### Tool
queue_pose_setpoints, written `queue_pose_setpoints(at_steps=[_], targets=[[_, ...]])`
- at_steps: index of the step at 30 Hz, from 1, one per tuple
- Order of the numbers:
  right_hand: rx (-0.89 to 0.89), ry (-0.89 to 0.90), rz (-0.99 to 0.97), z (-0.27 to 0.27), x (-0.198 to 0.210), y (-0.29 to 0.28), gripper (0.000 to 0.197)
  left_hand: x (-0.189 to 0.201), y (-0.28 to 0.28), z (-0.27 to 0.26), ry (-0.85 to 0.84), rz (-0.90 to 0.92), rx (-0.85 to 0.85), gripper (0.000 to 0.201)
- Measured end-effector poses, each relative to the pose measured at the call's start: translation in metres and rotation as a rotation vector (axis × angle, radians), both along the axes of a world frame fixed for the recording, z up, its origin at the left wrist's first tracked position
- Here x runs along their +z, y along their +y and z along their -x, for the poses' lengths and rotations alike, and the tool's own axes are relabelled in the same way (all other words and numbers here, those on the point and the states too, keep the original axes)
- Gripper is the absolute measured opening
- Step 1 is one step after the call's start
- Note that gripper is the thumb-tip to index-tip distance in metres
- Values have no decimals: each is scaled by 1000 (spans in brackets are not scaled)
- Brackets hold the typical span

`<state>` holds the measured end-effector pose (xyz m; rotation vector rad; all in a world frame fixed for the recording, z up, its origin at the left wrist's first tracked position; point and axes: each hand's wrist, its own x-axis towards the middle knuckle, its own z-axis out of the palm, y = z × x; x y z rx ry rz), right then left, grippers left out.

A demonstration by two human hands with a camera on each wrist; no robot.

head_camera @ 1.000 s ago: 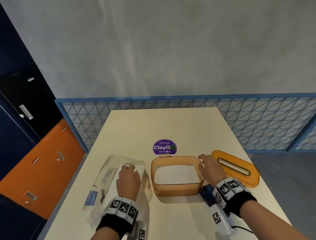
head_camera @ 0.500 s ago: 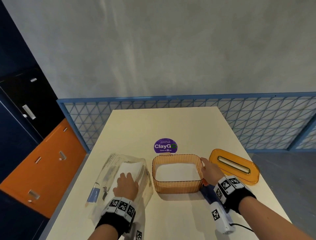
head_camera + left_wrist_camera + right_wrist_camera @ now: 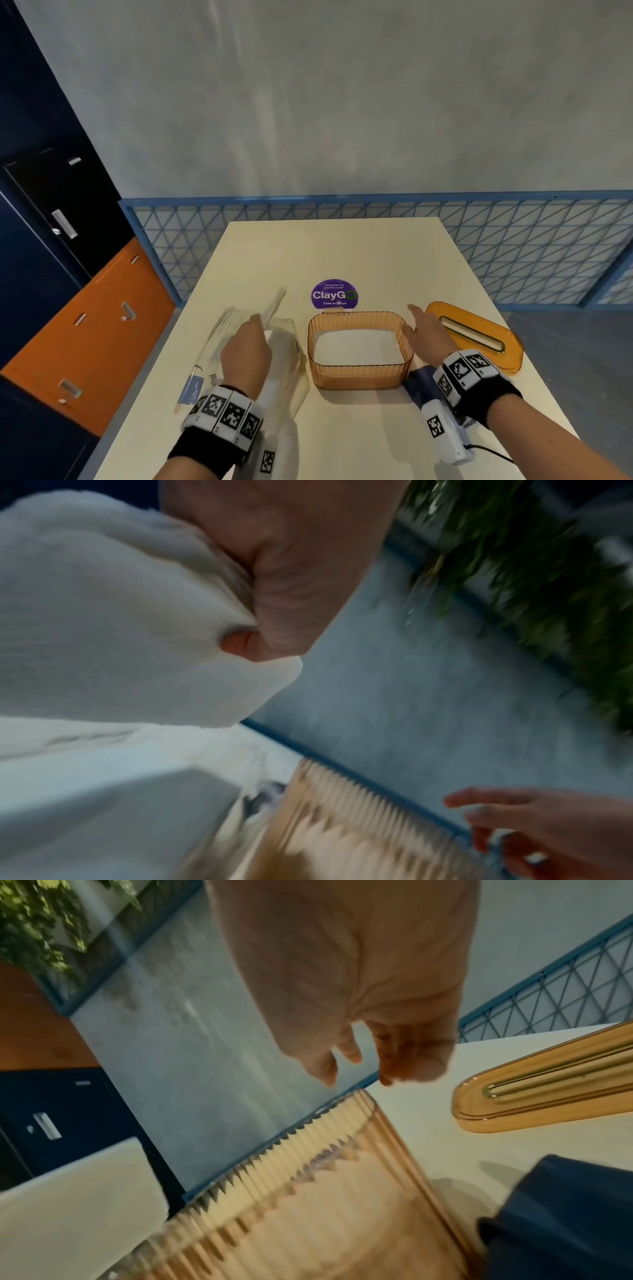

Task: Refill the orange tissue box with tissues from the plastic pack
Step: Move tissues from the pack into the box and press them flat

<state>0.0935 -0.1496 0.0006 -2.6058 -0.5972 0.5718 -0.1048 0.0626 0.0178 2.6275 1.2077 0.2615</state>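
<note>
The ribbed orange tissue box (image 3: 359, 375) (image 3: 308, 1218) stands open-topped in the middle of the table, with white tissues (image 3: 358, 347) lying in its bottom. Left of it lies the clear plastic pack (image 3: 287, 370). My left hand (image 3: 245, 353) (image 3: 274, 569) pinches a wad of white tissues (image 3: 274, 306) (image 3: 113, 620) and holds it lifted above the pack. My right hand (image 3: 423, 329) (image 3: 356, 1066) hovers by the box's right wall, fingers straight and holding nothing. The orange slotted lid (image 3: 476, 334) (image 3: 548, 1085) lies flat to the right.
A round purple ClayGo sticker (image 3: 334, 294) sits just behind the box. A dark blue item (image 3: 416, 380) lies on the table under my right wrist. The cream table (image 3: 342, 253) ends at a blue mesh railing (image 3: 513, 246); orange and dark cabinets (image 3: 85, 325) stand at the left.
My left hand has pulled tissues up out of the plastic pack. My right hand has let go of the box's right wall and lifted, fingers spread.
</note>
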Motion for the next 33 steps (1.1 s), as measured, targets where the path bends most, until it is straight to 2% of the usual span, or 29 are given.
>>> queue_pose_setpoints(at_steps=[2, 3, 6, 8, 10, 12, 13, 15, 16, 18, 20, 22, 23, 25, 26, 28, 31, 33], targets=[[-31, -28, -173, 6, 20, 9, 45, 17, -12, -3, -184, -30, -48, 42], [-30, 41, -257, 12, 33, 16, 43, 24, -19, -6, -263, -34, -88, 47], [-65, 569, -541, 30, 69, 34, 55, 29, -40, -16, -453, -92, -316, 54], [-48, 814, -647, 37, 88, 40, 61, 20, -49, -24, -468, -192, -505, 48], [-4, 860, -660, 40, 100, 41, 50, 3, -52, -29, -432, -217, -629, 48], [70, 720, -577, 40, 102, 41, 27, -9, -56, -29, -359, -171, -715, 56], [114, 602, -509, 39, 102, 41, 19, -13, -57, -27, -336, -162, -724, 53], [194, 384, -388, 36, 103, 40, 18, -15, -60, -22, -407, -60, -667, 56], [213, 329, -368, 35, 104, 40, 19, -15, -61, -19, -473, 70, -612, 62], [215, 293, -383, 35, 109, 37, 21, -13, -60, -19, -628, 321, -420, 61], [191, 341, -416, 34, 114, 33, 25, -9, -56, -25, -743, 612, -141, 57], [163, 434, -491, 32, 117, 29, 24, -7, -49, -32, -776, 982, 81, 57], [141, 483, -536, 32, 119, 27, 24, -6, -45, -33, -768, 1155, 142, 56], [87, 560, -609, 29, 119, 23, 26, -2, -39, -33, -727, 1384, 142, 57], [60, 580, -627, 28, 116, 23, 28, 3, -40, -32, -717, 1431, 104, 57], [8, 591, -618, 32, 109, 23, 31, 12, -43, -34, -721, 1389, 61, 55], [5, 608, -505, 42, 95, 26, 30, 19, -46, -45, -699, 1137, 101, 57], [-56, 586, -509, 41, 86, 27, 27, 18, -47, -51, -674, 996, 82, 59]])
